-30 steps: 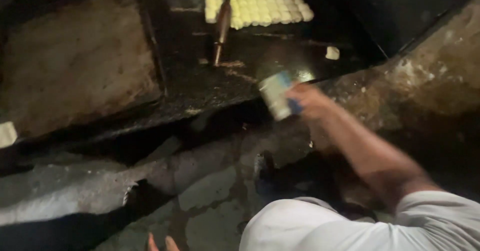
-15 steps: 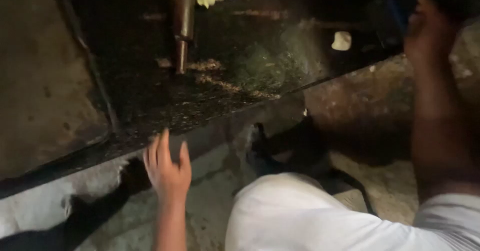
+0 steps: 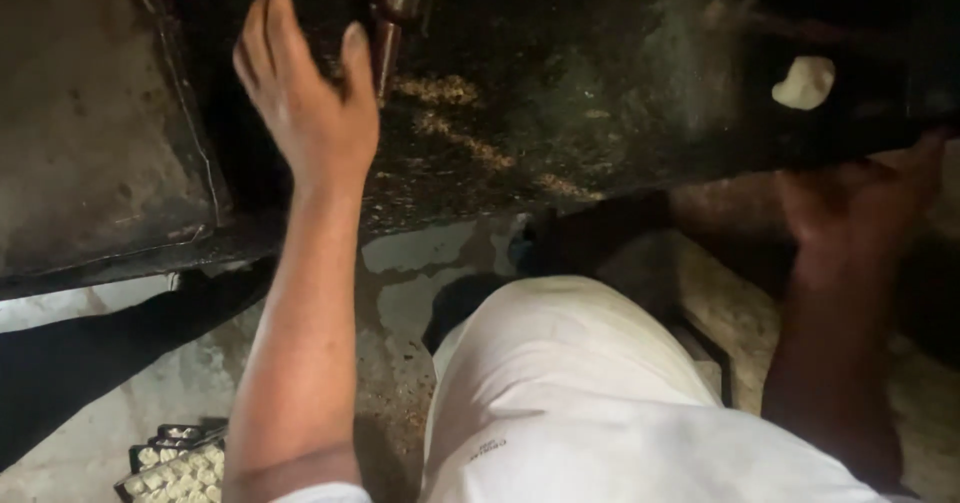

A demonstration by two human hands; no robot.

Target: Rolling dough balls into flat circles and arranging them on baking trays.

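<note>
My left hand (image 3: 305, 93) is raised over the dark worktop (image 3: 560, 93), fingers spread and empty, close to the lower end of a wooden rolling pin (image 3: 395, 8) that lies on the top. My right hand (image 3: 860, 203) is in shadow at the right, resting against the front edge of the worktop; nothing shows in it. A small lump of pale dough (image 3: 803, 82) lies on the worktop above the right hand. Crumbs of flour are scattered across the dark surface.
A large worn flat slab (image 3: 90, 123) lies at the left of the worktop. My white-clothed leg (image 3: 600, 393) fills the lower middle. A dark tray of small pale pieces (image 3: 175, 463) sits on the cracked floor at lower left.
My left hand has risen from the worktop's front edge up to beside the rolling pin. The view has shifted closer and lower. My right hand has dropped to the worktop's front edge.
</note>
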